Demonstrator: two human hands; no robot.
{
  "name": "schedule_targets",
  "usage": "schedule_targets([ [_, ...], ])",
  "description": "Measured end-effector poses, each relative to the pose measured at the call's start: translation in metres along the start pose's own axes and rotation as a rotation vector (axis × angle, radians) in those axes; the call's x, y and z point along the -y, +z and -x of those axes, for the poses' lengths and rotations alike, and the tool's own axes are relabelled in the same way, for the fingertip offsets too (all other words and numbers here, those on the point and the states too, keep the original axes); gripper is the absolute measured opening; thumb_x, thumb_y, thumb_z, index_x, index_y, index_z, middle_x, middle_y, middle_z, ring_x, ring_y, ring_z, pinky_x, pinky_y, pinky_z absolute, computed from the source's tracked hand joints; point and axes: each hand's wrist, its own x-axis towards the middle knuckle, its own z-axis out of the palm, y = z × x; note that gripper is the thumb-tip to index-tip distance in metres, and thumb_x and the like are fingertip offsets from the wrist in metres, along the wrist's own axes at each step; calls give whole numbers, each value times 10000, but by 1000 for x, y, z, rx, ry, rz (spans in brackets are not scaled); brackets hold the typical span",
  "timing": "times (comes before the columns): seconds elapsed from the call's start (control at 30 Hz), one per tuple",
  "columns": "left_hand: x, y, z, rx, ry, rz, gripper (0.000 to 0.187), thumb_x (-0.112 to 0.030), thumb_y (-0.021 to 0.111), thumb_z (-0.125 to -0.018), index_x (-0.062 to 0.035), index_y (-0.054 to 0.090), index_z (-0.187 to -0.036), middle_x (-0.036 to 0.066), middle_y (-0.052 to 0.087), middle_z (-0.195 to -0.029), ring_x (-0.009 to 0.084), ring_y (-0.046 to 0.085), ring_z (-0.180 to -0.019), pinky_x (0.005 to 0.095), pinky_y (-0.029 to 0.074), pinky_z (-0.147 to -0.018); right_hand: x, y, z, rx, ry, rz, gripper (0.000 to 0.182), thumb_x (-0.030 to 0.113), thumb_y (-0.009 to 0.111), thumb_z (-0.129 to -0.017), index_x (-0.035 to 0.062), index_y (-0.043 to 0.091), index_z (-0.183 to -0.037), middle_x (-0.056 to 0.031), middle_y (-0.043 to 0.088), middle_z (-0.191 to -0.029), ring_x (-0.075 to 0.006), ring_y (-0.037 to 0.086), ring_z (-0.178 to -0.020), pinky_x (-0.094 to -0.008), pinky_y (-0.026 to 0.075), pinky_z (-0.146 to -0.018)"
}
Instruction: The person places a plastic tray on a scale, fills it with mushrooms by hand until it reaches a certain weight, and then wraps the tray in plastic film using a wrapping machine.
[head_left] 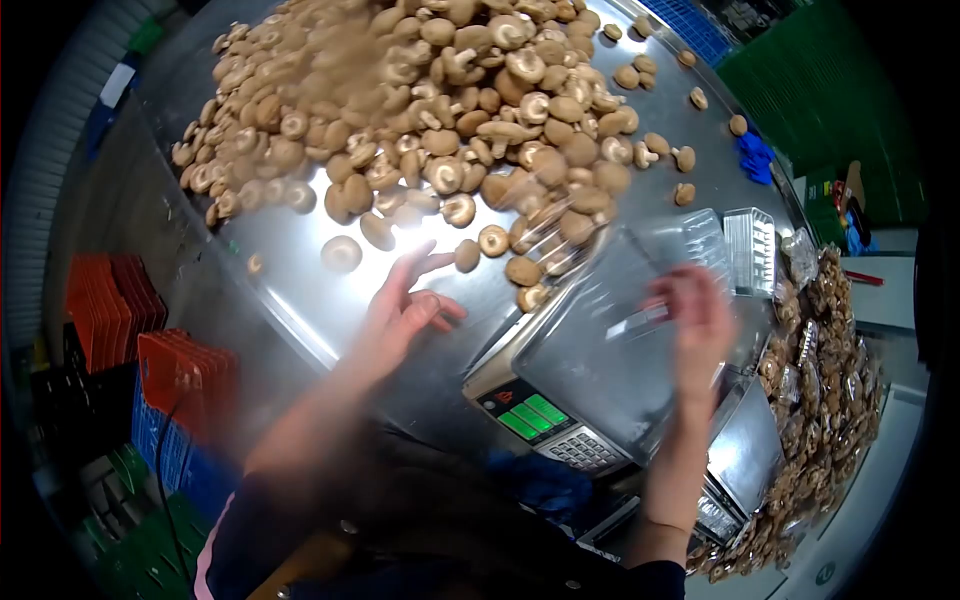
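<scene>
Brown-capped mushrooms (440, 140) lie in a large heap on the steel table (290, 270). My left hand (410, 312) hovers over the bare metal in front of the heap, fingers apart and nothing in them. Close to its fingertips are a few loose mushrooms (493, 240). A digital scale (600, 370) with a lit green display (533, 416) and a keypad stands to the right. My right hand (697, 315) is over the scale's plate, smeared by motion, so I cannot tell whether it holds anything. Shiny clear plastic (548, 235) overlaps mushrooms at the scale's far edge.
Clear plastic trays (750, 250) are stacked behind the scale. Many packed mushrooms in clear wrap (825, 400) fill the right side. Orange crates (185, 375) stand on the floor at left. A blue glove-like item (756, 158) lies at the table's far right edge.
</scene>
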Motion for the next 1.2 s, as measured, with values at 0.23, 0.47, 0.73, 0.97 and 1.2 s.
schedule_targets([
  [0.23,-17,-84,61,-410,-423,-39,164,-106,442,-957,45,477,-1008,195,648,-792,159,517,-368,229,377,-321,-28,169,63,419,400,-240,427,52,442,-950,10,313,-1355,-120,653,-863,-147,633,-618,-233,495,-506],
  [0.47,19,-157,95,-467,-819,13,203,-55,394,-936,95,445,-1063,260,654,-882,244,612,-482,304,522,-406,-76,248,129,626,715,-247,462,1,359,-920,-4,267,-1373,-173,619,-812,-176,558,-451,-288,461,-367],
  [0.73,34,-168,-20,-490,-501,243,338,-1,511,-873,111,427,-1181,251,666,-946,187,607,-509,261,487,-417,-88,291,22,296,801,-410,444,7,351,-904,-22,308,-1345,-174,604,-738,-169,501,-403,-287,432,-338],
  [0.97,47,-186,-163,-481,-196,140,292,72,337,-866,63,436,-1140,199,615,-725,169,537,-450,237,374,-331,-95,342,-94,110,526,-436,222,1,326,-949,-14,453,-1130,-141,597,-709,-187,566,-469,-298,478,-393],
  [1.2,60,-171,-123,-483,-164,139,300,38,344,-907,13,433,-1192,136,557,-598,196,538,-402,244,368,-305,-99,321,-52,126,361,-475,441,43,298,-997,99,275,-1433,-155,588,-854,-198,608,-543,-299,541,-440],
])
